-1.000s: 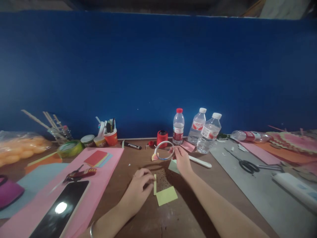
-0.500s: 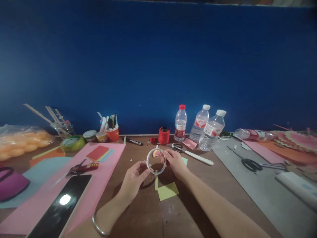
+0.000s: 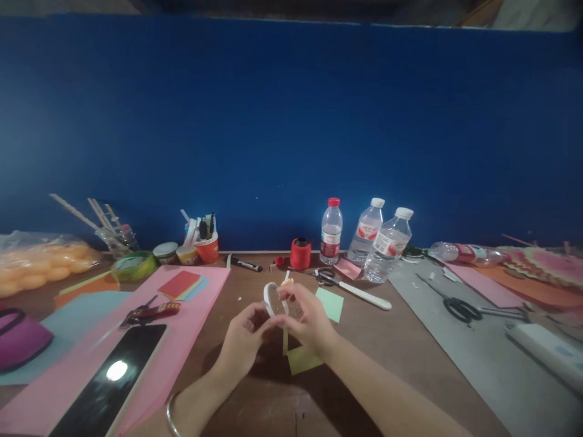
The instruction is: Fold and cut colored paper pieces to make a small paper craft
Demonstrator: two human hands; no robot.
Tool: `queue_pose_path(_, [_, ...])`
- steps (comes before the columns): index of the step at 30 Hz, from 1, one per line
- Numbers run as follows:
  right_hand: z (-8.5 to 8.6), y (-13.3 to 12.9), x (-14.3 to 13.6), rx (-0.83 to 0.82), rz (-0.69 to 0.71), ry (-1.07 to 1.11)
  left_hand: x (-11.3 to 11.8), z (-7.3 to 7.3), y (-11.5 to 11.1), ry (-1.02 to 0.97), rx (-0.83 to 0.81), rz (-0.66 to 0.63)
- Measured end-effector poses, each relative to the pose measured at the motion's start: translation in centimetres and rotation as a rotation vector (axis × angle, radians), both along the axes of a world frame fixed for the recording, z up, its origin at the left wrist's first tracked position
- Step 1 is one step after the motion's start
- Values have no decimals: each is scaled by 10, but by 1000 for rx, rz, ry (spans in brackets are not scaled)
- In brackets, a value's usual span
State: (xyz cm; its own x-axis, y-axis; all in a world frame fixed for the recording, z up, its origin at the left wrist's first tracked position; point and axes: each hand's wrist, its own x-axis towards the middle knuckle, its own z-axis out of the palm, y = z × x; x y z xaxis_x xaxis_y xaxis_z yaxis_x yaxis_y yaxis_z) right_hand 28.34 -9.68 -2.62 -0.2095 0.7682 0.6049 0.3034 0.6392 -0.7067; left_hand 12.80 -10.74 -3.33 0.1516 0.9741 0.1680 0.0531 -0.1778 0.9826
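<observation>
Tape roll [image 3: 268,298], a pale ring seen partly edge-on, is held up over the middle of the table [image 3: 255,400], between the person's two hands. The left hand [image 3: 243,338] pinches its near left side between thumb and curled fingers. The right hand [image 3: 314,318] arches over from the other side, its thumb close to the left thumb and its fingers bent towards the upper edge of the ring; whether this second grip is pressed on the roll or only beside it, I cannot tell.

Under the hands lie a narrow yellow strip [image 3: 285,343] and a yellow-green paper [image 3: 303,362], partly covered by the right hand. Just beyond that hand is a mint-green square [image 3: 332,304], near a white-handled tool [image 3: 367,295] that slants across the table, with a pair of scissors [image 3: 326,277] at its far end.

Farther back, a red thread spool [image 3: 300,255] stands left of a red-capped bottle [image 3: 331,235]; two white-capped bottles stand to the right of that one. A black marker [image 3: 246,264] lies to the spool's left. On the left, a phone [image 3: 107,391] and a small stack of coloured paper [image 3: 179,284] rest on a large pink sheet [image 3: 200,303]. To the right, black-handled scissors [image 3: 461,309] lie on a grey sheet [image 3: 441,358].
</observation>
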Motion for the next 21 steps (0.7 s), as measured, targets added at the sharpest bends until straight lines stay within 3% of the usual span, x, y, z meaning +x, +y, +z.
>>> queue_pose_path(2, [3, -8, -7, -2, 64, -76, -1, 0, 0, 14, 51, -17])
queue_pose_path(6, [5, -11, -13, 30, -34, -19, -4, -3, 1, 101, 120, 7])
queue_pose_path(11, [8, -8, -11, -4, -48, 1, -5, -5, 1, 169, 162, 18])
queue_pose_path(17, [10, -12, -14, -32, -10, 48, -3, -4, 1, 151, 113, -10])
queue_pose_path(21, [12, -12, -19, -208, 36, 232, -3, 0, 0, 80, 93, -58])
